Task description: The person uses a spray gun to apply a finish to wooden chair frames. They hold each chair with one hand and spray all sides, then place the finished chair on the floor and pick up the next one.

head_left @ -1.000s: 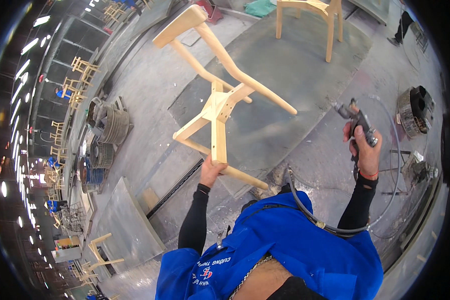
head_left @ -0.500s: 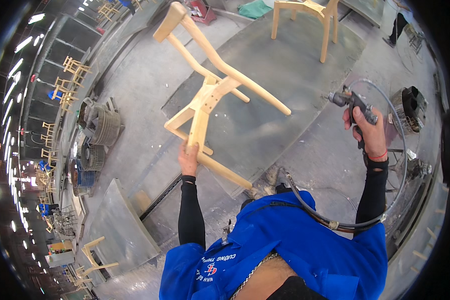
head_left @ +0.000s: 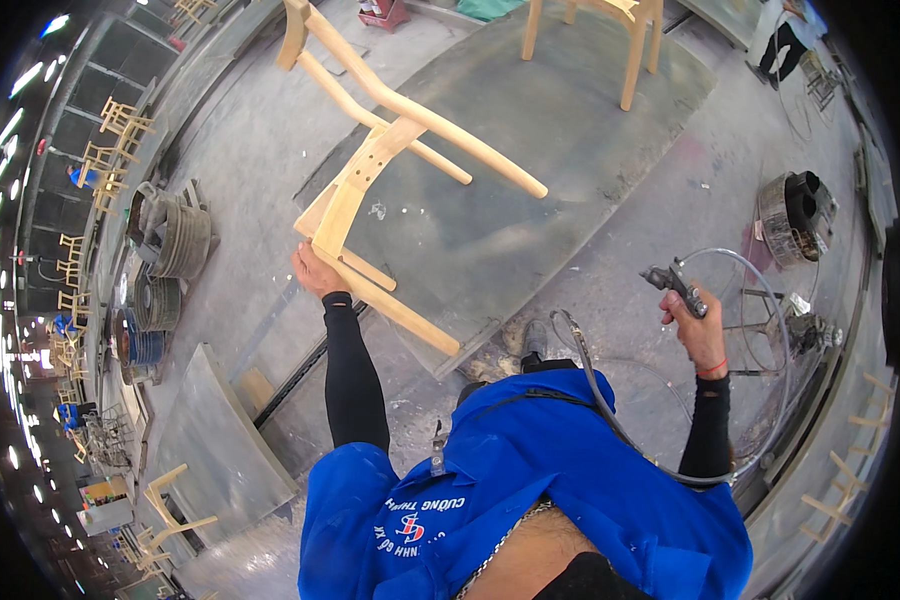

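A pale wooden chair frame [head_left: 342, 212] without a seat stands tilted over a grey metal-topped platform [head_left: 530, 225], its legs angled toward the right. My left hand [head_left: 317, 270] is closed around the frame's near-left corner, where the crosspiece meets the leg; part of the fingers is hidden by the wood. Off to the right, my right hand [head_left: 697, 328] grips a dark spray gun [head_left: 674, 289] by its handle. The nozzle points up and to the left, apart from the chair. A grey hose [head_left: 782, 330] loops around my right forearm.
Another wooden chair [head_left: 635, 50] stands at the platform's far end. Round bins [head_left: 178, 240] line the left side, and a dark-lined bin [head_left: 792, 215] sits at right. A metal sheet [head_left: 232, 440] lies at lower left. A person [head_left: 785, 45] stands far right.
My left hand has shifted left and farther away along the chair frame to its corner. My right hand has come lower and nearer my body with the spray gun. The view has shifted slightly.
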Available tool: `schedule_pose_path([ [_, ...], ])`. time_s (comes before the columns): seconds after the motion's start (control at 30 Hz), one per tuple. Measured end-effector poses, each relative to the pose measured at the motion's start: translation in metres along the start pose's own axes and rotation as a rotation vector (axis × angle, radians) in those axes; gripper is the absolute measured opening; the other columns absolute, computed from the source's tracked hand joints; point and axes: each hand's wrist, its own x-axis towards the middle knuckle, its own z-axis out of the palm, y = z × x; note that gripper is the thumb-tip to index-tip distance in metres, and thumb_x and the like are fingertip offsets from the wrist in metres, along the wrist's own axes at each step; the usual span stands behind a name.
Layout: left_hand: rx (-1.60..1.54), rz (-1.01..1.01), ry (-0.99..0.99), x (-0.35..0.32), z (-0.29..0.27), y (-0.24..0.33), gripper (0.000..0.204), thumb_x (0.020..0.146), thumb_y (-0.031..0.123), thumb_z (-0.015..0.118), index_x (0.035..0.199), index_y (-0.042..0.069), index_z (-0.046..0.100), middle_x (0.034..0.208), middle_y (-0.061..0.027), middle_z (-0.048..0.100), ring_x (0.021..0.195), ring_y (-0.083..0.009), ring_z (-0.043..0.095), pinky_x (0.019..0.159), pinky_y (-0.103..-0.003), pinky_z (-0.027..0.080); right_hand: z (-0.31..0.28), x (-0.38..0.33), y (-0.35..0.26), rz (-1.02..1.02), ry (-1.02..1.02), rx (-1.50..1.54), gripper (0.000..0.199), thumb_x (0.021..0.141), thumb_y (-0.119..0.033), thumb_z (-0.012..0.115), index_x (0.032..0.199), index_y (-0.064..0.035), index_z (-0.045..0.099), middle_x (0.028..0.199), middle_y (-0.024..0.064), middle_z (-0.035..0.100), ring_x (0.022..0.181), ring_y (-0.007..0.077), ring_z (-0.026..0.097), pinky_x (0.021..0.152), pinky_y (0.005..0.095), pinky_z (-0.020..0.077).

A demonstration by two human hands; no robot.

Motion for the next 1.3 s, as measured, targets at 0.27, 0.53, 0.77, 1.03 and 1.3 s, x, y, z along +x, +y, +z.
schedule_pose_path([
  [0.27,0.324,0.319,0.058,0.017,-0.013,-0.012,0.031,0.1,0.029,0.065,0.096,-0.003,0.067,0.09,-0.0073,0.066,0.083,-0.0153,0.057,0.077,-0.033,0.049,0.042,-0.009,-0.063,-0.303,-0.023,0.374,0.045,0.098,-0.026,0.07,0.134,0.0017,0.063,0.089,0.0062,0.069,0.073,0.0085,0.062,0.049,0.02,0.0385],
  [0.53,0.498,0.142,-0.095,0.018,-0.027,0.012,0.058,0.101,0.053,0.058,0.101,-0.002,0.075,0.093,-0.0129,0.07,0.081,-0.0181,0.062,0.074,-0.034,0.052,0.049,-0.012,-0.072,-0.317,-0.303,0.306,0.055,0.096,-0.03,0.074,0.138,0.0027,0.059,0.09,0.0078,0.07,0.071,0.0085,0.063,0.049,0.0199,0.0389],
  [0.77,0.506,-0.003,-0.129,0.014,-0.03,0.038,0.098,0.097,0.08,0.014,0.123,0.008,0.075,0.122,-0.0221,0.07,0.101,-0.0293,0.064,0.075,-0.039,0.058,0.043,-0.026,-0.07,-0.276,-0.429,0.39,0.068,0.091,-0.038,0.078,0.139,0.0065,0.057,0.09,0.0113,0.07,0.07,0.0094,0.063,0.048,0.02,0.0385],
  [1.03,0.603,0.005,-0.249,0.037,-0.032,0.029,0.099,0.098,0.077,0.007,0.126,0.008,0.073,0.133,-0.0306,0.063,0.134,-0.0393,0.052,0.12,-0.04,0.025,0.031,-0.041,-0.019,-0.025,-0.647,0.117,0.05,0.094,-0.023,0.076,0.133,0.0053,0.062,0.091,0.0079,0.07,0.077,0.0113,0.064,0.067,0.0264,0.0528],
  [1.3,0.663,-0.006,-0.323,0.045,-0.03,0.033,0.097,0.098,0.078,0.008,0.123,0.013,0.076,0.122,-0.0339,0.066,0.13,-0.0392,0.055,0.115,-0.039,0.033,0.07,-0.072,-0.023,-0.068,-0.597,0.189,0.047,0.093,-0.01,0.074,0.135,0.0059,0.061,0.094,0.0104,0.072,0.083,0.0138,0.067,0.071,0.0294,0.0561],
])
